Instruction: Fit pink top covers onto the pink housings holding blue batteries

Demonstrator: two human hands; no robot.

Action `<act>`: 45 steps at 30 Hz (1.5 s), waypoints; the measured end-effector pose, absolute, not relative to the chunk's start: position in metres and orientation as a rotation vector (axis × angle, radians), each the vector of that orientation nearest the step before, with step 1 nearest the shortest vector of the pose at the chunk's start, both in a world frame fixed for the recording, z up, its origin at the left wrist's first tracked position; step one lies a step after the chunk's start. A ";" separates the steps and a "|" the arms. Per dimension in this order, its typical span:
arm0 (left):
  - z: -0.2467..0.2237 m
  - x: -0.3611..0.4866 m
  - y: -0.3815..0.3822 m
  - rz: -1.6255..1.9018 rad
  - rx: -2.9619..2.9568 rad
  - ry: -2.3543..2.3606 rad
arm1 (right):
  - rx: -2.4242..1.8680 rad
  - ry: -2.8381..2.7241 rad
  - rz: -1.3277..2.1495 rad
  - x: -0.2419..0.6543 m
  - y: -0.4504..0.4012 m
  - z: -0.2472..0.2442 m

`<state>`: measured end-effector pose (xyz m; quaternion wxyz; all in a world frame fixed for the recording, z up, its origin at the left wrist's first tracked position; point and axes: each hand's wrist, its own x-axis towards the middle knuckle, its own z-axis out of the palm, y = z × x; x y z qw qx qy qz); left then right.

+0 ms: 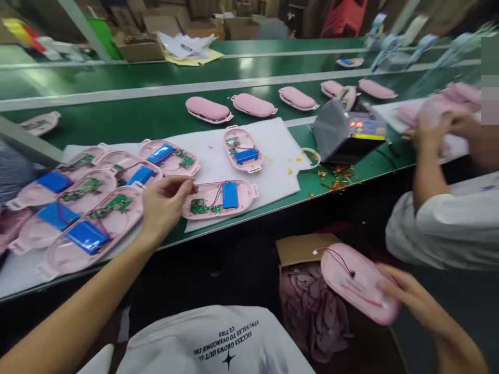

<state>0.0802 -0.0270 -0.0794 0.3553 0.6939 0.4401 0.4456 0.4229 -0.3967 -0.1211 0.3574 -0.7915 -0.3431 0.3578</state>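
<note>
My left hand [166, 203] is over the left end of a pink plastic shell [208, 196], its thumb and forefinger brought together. What they pinch, if anything, is hidden. Inside that shell are a blue battery [230, 195] and a green circuit board [198, 206]. Down at the right, my right hand [405, 291] grips one end of a pink oval cover [356, 280], inner side up, with thin red and black wires and a small white plug. The cover hangs above an open cardboard box [298, 248] of crumpled pinkish pieces [312, 306].
Several shells with batteries [88, 236] overlap at the left on white foam [276, 150]. Another shell [244, 149] lies behind. A tape dispenser [346, 130] stands at the right by amber scraps [337, 179]. Pink cases [208, 109] line the green belt [156, 117]. A co-worker's hands [432, 124] work farther right.
</note>
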 end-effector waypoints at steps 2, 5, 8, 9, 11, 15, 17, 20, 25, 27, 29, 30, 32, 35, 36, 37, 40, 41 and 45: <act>-0.079 0.074 -0.026 1.169 1.696 1.083 | -1.911 -1.056 0.942 0.412 -0.348 -0.091; -0.080 0.059 -0.027 1.103 1.649 1.007 | -1.757 -1.437 0.842 0.380 -0.240 -0.054; -0.080 0.046 -0.026 1.199 1.911 0.895 | -1.713 -1.765 0.639 0.335 -0.152 -0.026; -0.079 0.043 -0.026 1.260 2.097 0.815 | -1.706 -1.845 0.593 0.322 -0.132 -0.020; -0.075 0.040 -0.025 1.310 2.509 0.635 | -1.688 -1.956 0.563 0.300 -0.107 -0.011; -0.065 0.039 -0.022 1.129 2.870 0.618 | -1.697 -1.964 0.554 0.277 -0.088 0.000; -0.062 0.038 -0.018 1.033 2.785 0.584 | -1.726 -1.925 0.527 0.272 -0.086 0.003; -0.063 0.034 -0.013 1.006 2.490 0.601 | -1.732 -1.870 0.520 0.269 -0.087 0.003; -0.071 0.033 -0.015 1.203 2.258 0.948 | -1.615 -1.829 0.705 0.273 -0.091 -0.008; -0.075 0.035 -0.016 1.200 2.197 0.843 | -1.560 -1.790 0.771 0.278 -0.092 -0.012; -0.078 0.038 -0.017 1.154 2.024 0.763 | -1.520 -1.769 0.824 0.284 -0.090 -0.013; -0.080 0.039 -0.016 1.124 1.898 0.764 | -1.515 -1.784 0.850 0.288 -0.089 -0.012; -0.082 0.042 -0.014 1.060 1.643 0.786 | -1.566 -1.856 0.844 0.290 -0.084 -0.010; -0.081 0.046 -0.014 0.985 1.470 0.782 | -1.692 -1.970 0.608 0.280 -0.072 -0.009; -0.080 0.048 -0.014 0.978 1.463 0.786 | -1.713 -1.983 0.507 0.272 -0.067 -0.010; -0.079 0.049 -0.014 0.979 1.460 0.792 | -1.721 -1.996 0.424 0.263 -0.061 -0.012; -0.078 0.051 -0.012 0.972 1.440 0.773 | -1.746 -2.048 0.305 0.237 -0.043 -0.021; -0.079 0.051 -0.011 0.972 1.439 0.773 | -1.743 -2.067 0.311 0.231 -0.038 -0.024; -0.083 0.050 0.000 0.947 1.573 0.827 | -1.651 -2.132 0.378 0.216 -0.028 -0.024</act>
